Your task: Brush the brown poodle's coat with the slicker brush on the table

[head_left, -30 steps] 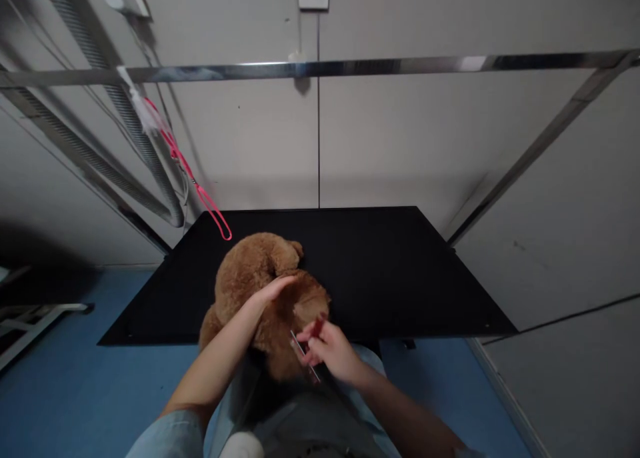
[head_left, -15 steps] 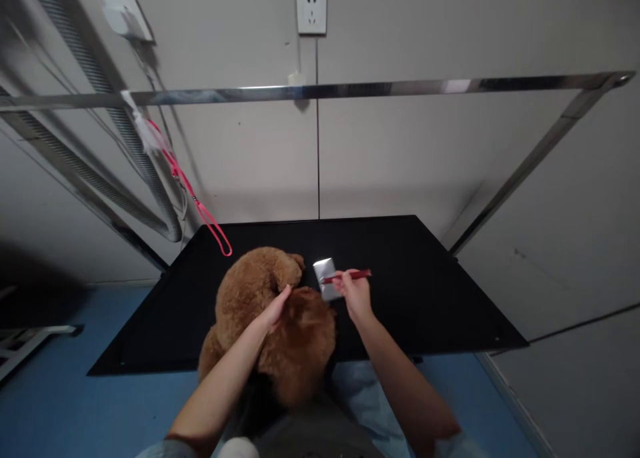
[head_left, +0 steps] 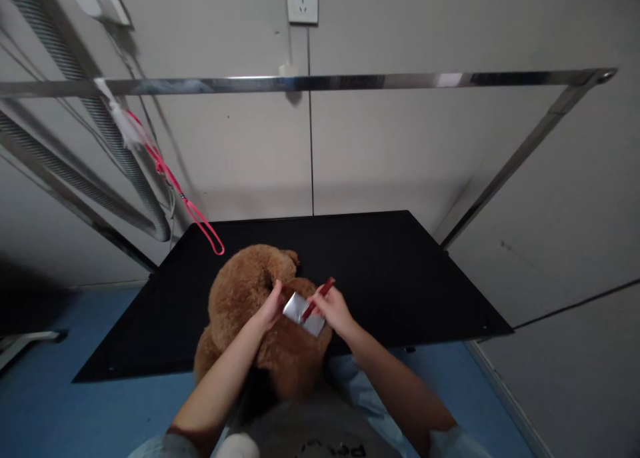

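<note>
A curly brown plush-like animal [head_left: 240,288] lies at the near edge of the black table, partly over my lap. My left hand [head_left: 271,306] is closed on its fur, between the rounded upper part and the nearer lump; its fingertips are mostly hidden. My right hand [head_left: 333,308] grips the dark red handle of a slicker brush [head_left: 297,306]. The brush's flat silver head lies over the nearer lump of fur, just right of my left hand. Its bristle side is out of sight.
The black table [head_left: 370,265] stands against a pale wall. A metal bar frame [head_left: 350,81] spans above it, with a pink loop leash [head_left: 197,215] hanging at the left. Behind the leash runs a grey corrugated hose [head_left: 133,168]. Blue floor [head_left: 50,405] shows below.
My right hand has brought the brush left and nearer, from over the black table onto the brown fur, turning its handle upward. My left hand keeps its place on the fur.
</note>
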{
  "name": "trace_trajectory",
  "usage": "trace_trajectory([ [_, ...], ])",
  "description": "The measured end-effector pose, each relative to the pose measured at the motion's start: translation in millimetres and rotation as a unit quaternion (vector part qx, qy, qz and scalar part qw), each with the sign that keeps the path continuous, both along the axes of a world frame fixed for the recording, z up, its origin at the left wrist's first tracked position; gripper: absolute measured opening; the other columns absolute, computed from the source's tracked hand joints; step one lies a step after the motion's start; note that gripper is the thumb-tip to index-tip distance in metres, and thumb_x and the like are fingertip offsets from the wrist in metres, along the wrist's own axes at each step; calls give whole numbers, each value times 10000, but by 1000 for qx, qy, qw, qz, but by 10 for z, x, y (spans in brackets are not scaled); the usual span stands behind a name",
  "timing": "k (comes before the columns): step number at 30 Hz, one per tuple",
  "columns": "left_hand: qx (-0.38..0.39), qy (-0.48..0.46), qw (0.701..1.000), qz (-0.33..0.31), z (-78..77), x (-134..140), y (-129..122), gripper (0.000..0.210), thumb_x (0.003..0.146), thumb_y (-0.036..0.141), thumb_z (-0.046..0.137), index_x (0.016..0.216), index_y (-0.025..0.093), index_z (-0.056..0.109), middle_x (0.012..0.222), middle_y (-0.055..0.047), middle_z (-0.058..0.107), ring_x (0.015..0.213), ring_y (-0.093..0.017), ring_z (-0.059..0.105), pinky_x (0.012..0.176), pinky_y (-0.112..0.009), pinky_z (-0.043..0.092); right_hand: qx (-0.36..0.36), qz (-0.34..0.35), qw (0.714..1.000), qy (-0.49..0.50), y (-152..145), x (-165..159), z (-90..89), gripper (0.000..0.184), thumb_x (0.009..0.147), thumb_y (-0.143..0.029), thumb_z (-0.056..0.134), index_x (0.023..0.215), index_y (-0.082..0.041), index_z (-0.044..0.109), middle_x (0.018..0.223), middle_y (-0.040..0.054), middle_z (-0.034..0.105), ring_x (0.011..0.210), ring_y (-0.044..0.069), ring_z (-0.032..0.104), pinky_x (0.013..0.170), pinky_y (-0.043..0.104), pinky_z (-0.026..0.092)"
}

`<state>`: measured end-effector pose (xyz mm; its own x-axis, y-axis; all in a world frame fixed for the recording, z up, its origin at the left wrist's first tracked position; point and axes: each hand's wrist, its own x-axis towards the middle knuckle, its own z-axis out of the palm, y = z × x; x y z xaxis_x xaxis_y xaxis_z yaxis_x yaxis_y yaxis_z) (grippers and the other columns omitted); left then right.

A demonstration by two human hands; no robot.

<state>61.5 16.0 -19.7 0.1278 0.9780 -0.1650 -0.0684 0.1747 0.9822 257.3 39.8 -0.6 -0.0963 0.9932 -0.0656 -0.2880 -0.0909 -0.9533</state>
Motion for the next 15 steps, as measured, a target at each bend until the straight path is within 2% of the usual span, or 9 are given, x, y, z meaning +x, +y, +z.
trace_trajectory([
  [1,73,62,994,51,13,3,-72,835,814,742,200,1284,119,496,1342,-164,522,1278,-292,438,1050,-422,339,-4,-28,1000,4,20,19,-38,324,683,-436,688,739,-162,524,611,13,671,400,78,529,377,168,401],
  [3,204,211,948,126,-7,21,-265,741,834,685,303,1300,140,490,1421,-153,435,1339,-279,348,1111,-415,243,2,-97,995,17,48,74,-139,336,731,-482,632,758,-171,508,660,19,683,424,65,532,391,155,403],
  [5,276,334,897,86,-82,63,-461,719,820,661,371,1344,176,459,1458,-138,384,1345,-289,331,1122,-433,209,-13,-87,996,28,35,125,-268,349,725,-492,643,794,-176,513,719,37,702,431,75,544,401,175,428],
  [7,279,446,850,19,-180,114,-584,773,755,659,501,1355,174,460,1415,-171,430,1295,-345,381,1104,-490,199,-58,-43,997,35,-14,164,-398,363,690,-482,682,803,-177,521,720,45,705,415,87,543,392,197,438],
  [8,266,497,826,2,-226,132,-608,751,747,637,537,1333,170,491,1369,-188,475,1254,-365,419,1081,-508,219,-82,-43,995,36,-44,180,-454,365,678,-477,691,796,-177,521,702,41,701,409,88,540,388,198,437],
  [10,240,576,782,2,-299,134,-592,551,816,532,519,1226,170,587,1247,-189,570,1148,-354,502,1018,-490,290,-91,-123,987,40,-106,203,-537,349,674,-459,694,783,-177,518,685,30,692,420,80,539,394,184,432],
  [12,235,623,746,13,-342,87,-544,353,897,376,427,1066,172,660,1094,-160,638,1027,-301,561,939,-427,358,-66,-199,977,45,-172,195,-588,327,697,-455,671,788,-183,514,712,23,695,431,70,530,397,173,423],
  [13,239,641,729,15,-355,52,-527,320,909,309,395,981,169,674,1009,-146,654,967,-277,575,901,-399,377,-56,-196,978,45,-204,178,-606,321,707,-457,661,797,-186,515,727,21,698,431,68,525,394,173,419],
  [15,249,675,694,19,-368,-23,-523,297,901,246,390,832,163,666,863,-125,647,874,-256,576,832,-371,394,-60,-137,988,41,-245,142,-629,325,708,-464,657,797,-183,520,721,23,698,411,71,505,380,184,406],
])
